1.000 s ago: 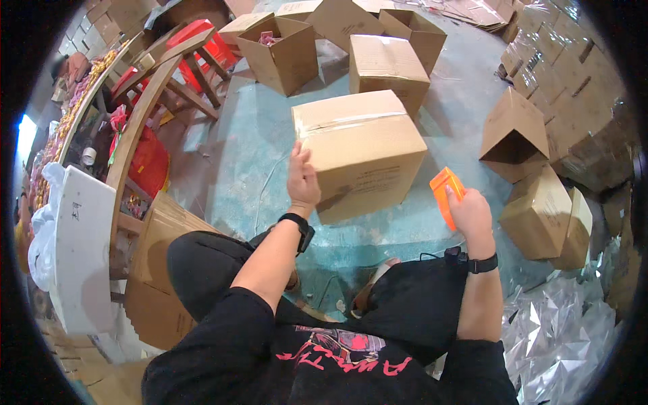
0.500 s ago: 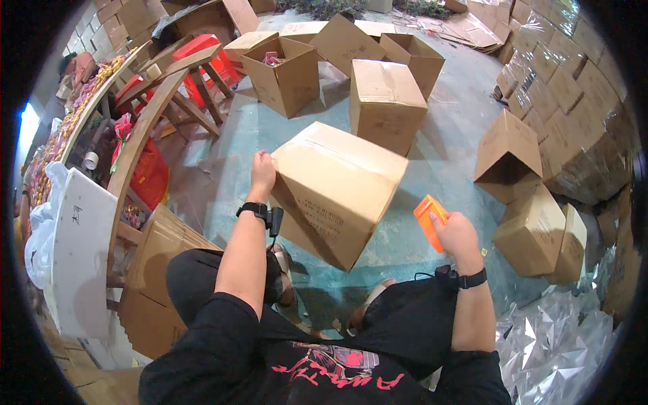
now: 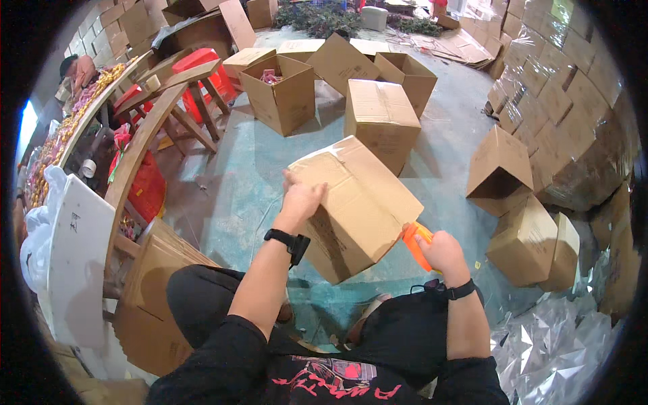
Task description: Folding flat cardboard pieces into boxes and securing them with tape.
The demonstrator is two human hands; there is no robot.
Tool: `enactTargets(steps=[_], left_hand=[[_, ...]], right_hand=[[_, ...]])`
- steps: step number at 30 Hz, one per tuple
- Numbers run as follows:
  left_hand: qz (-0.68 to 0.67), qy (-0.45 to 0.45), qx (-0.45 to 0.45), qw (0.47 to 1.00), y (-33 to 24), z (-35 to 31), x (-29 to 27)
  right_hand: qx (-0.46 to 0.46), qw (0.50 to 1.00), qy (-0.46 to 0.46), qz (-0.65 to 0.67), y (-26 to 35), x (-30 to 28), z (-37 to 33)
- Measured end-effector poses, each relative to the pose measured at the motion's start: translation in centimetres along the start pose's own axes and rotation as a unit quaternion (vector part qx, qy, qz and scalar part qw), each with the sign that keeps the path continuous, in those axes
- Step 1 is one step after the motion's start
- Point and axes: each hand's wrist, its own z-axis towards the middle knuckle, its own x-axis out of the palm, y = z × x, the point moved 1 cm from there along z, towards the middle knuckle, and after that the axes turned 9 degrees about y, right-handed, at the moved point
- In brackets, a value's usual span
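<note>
A closed cardboard box (image 3: 361, 202) sits tilted in front of me, a taped seam visible across its upper face. My left hand (image 3: 304, 201) grips its upper left edge, with the fingertips on the cardboard. In my right hand (image 3: 444, 255) is an orange tape dispenser (image 3: 414, 246), its front end against the box's right corner. The fingers of that hand are closed around the dispenser, and its handle is mostly hidden.
Behind the held box stands another closed box (image 3: 381, 125), with an open box (image 3: 280, 101) farther left. More boxes (image 3: 501, 169) lie at right before wrapped stacks (image 3: 567, 121). A wooden bench (image 3: 138, 148) and folded cardboard (image 3: 152, 297) are on my left; silvery wrapping (image 3: 547, 351) lies lower right.
The held box has turned and tipped. My left hand has shifted right onto its upper edge, and my right hand has brought the tape dispenser to the box's corner.
</note>
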Motion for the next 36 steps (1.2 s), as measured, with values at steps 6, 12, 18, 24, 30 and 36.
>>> enactTargets(steps=[6, 12, 18, 24, 30, 36], left_hand=[[-0.240, -0.052, 0.187, 0.951, 4.8, 2.7, 1.5], [-0.003, 0.237, 0.068, 0.969, -8.1, -6.8, -1.3], [0.171, 0.104, 0.155, 0.967, -5.3, -5.5, 3.8], [0.281, 0.005, 0.385, 0.879, 1.4, -4.7, 3.5], [0.063, 0.375, 0.317, 0.869, 2.4, -9.6, -6.7], [-0.594, 0.464, 0.150, 0.640, 0.3, -12.9, -7.5]], right_hand=[[-0.055, 0.997, -0.015, 0.055, -0.7, 1.4, 1.0], [-0.070, 0.992, -0.077, 0.069, 0.1, -0.5, -0.8], [-0.157, 0.963, -0.147, 0.165, 1.4, -0.5, -0.8], [-0.222, 0.938, -0.026, 0.266, 2.3, 0.4, -1.8], [-0.302, 0.907, 0.135, 0.261, 6.9, -0.6, -4.8], [-0.398, 0.830, 0.246, 0.303, 9.9, -0.5, -6.2]])
